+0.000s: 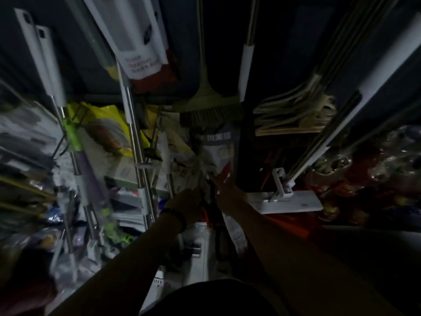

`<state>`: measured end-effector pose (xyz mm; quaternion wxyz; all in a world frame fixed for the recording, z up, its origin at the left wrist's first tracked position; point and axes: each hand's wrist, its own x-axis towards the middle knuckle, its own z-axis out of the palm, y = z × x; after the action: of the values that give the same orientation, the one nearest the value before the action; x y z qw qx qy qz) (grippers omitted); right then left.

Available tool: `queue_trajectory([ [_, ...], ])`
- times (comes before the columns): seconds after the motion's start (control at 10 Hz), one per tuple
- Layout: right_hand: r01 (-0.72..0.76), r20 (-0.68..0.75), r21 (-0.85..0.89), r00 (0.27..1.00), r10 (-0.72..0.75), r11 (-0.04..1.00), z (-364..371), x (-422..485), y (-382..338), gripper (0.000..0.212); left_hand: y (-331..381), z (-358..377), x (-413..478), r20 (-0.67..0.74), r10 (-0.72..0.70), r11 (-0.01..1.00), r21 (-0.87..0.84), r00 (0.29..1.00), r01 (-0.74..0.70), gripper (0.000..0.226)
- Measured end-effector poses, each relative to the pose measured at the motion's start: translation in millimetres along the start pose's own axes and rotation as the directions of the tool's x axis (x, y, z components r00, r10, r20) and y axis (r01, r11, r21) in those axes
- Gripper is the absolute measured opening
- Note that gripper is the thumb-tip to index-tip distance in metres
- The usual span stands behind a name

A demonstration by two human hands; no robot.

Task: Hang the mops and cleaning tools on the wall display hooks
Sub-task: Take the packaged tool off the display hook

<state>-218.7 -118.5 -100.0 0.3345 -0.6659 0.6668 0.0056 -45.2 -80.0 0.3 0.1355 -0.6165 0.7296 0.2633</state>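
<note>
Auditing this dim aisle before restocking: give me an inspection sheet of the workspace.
Surface: dark wall panel, tools ranged against it.
Job's things: broom, flat mop and floor squeegee pack along the wall; black-and-orange tool between the hands.
Clutter: yellow bag, bundled hangers.
Hands: left hand at the tool, grip unclear; right hand with fingers straight.
Cables: nothing seen.
Surroundings: packed shelves, dim and blurred.

Mop poles [136, 142], broom [211, 110] crowding hands [189, 206].
</note>
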Motion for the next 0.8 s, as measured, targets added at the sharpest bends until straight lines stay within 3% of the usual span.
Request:
queue_trajectory([
  [0.1, 0.073, 0.014, -0.194, 0.997, -0.071, 0.978, 18.2, 32.9, 2.9, 0.082, -9.1, 7.8, 10.1, -0.025, -0.059, 0.996, -0.067, 0.998, 0.057, 0.035],
  [0.2, 0.121, 0.044, -0.331, 0.993, -0.113, 0.936, -11.9, 6.6, -21.2, 0.062, -12.1, 3.0, 6.9, -0.036, -0.105, 0.992, -0.07, 0.994, 0.102, 0.036],
  [0.3, 0.028, -0.015, -0.3, 0.999, -0.034, 0.954, -16.5, 0.5, -19.1, 0.036, -11.5, 2.8, 4.1, -0.022, -0.088, 0.995, -0.043, 0.996, 0.087, 0.038],
  [0.4, -0.106, -0.105, -0.103, 0.99, 0.095, 0.989, -13.2, -3.9, -2.0, 0.026, -12.9, 3.1, 6.3, -0.054, -0.095, 0.994, -0.061, 0.994, 0.092, 0.035],
  [0.6, -0.092, -0.281, 0.174, 0.95, 0.139, 0.98, -21.2, -45.4, 17.6, 0.03, -8.3, -7.1, 5.1, -0.015, 0.054, 0.998, -0.044, 0.998, -0.055, 0.031],
  [0.7, -0.024, -0.272, 0.346, 0.954, 0.125, 0.938, -21.0, -56.4, 28.9, 0.046, -12.3, -13.1, 6.1, -0.027, 0.093, 0.991, -0.098, 0.995, -0.095, 0.03],
  [0.8, -0.073, -0.178, 0.433, 0.97, 0.164, 0.899, -25.1, -65.1, 44.6, 0.026, -13.1, -18.6, 1.4, -0.05, 0.17, 0.974, -0.143, 0.984, -0.175, 0.027],
])
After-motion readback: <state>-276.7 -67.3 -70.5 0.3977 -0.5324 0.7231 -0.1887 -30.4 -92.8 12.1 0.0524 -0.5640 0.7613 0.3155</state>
